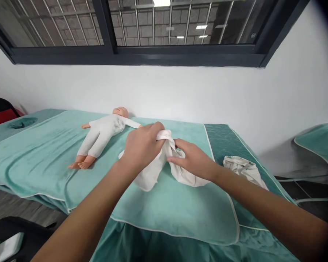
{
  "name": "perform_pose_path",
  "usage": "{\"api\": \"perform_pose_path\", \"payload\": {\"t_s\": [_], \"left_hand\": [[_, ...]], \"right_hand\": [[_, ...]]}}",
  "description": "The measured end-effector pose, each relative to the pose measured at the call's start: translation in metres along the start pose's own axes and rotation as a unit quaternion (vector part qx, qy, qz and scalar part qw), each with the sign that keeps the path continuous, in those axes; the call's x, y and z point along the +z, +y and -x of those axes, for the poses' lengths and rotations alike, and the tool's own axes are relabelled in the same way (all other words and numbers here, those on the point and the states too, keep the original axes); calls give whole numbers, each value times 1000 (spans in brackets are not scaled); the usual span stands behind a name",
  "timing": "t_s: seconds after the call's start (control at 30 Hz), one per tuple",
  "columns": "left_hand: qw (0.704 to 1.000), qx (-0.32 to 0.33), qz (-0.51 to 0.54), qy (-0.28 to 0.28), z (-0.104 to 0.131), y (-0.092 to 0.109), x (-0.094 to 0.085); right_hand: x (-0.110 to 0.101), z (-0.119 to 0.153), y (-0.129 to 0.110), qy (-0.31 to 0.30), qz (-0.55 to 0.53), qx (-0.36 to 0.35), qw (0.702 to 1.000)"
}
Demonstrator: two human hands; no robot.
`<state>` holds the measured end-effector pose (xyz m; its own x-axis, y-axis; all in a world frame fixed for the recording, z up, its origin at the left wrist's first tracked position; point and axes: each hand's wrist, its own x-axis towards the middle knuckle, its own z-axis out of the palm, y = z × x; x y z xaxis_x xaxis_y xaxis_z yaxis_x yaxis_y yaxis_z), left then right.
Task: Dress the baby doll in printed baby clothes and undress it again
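Observation:
A soft white cloth garment (150, 176), bunched at the top with its lower parts hanging in folds, is held over the bed's middle. My left hand (143, 145) is closed around its gathered upper edge. On the other side, my right hand (194, 158) has thumb and fingers about a fold of the same garment; some fingertips are hidden by the cloth. To the left lies a baby doll (102, 133) on its back, dressed in a white suit with bare feet, its head toward the wall. Its outstretched arm ends close behind my left hand.
A light green sheet (169, 214) covers the bed, over a darker green cover (221, 140). Another crumpled white cloth (244, 168) lies right of my right forearm. A dark chair (22, 233) with a white object stands at lower left. A wall with a window (136, 56) closes the back.

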<state>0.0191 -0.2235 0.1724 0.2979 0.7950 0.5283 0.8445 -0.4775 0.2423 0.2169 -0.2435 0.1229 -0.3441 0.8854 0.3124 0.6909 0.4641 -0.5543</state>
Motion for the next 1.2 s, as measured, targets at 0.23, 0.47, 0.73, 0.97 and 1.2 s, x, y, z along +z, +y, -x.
{"api": "perform_pose_path", "payload": {"t_s": [0.23,0.47,0.73,0.97,1.2], "left_hand": [[991,45,-124,34,14,-26,-26],[996,-53,-42,55,28,-50,-26],[976,-188,86,-72,18,-61,-41],[959,-198,-6,-201,-32,-103,8],[965,-117,-216,-86,-23,-114,113]], "right_hand": [[-45,-14,6,41,142,-7,989],[-80,14,13,94,156,92,979],[-106,37,42,116,91,200,969],[-85,-20,77,1,182,223,958],[50,-60,101,39,334,146,930]]}}
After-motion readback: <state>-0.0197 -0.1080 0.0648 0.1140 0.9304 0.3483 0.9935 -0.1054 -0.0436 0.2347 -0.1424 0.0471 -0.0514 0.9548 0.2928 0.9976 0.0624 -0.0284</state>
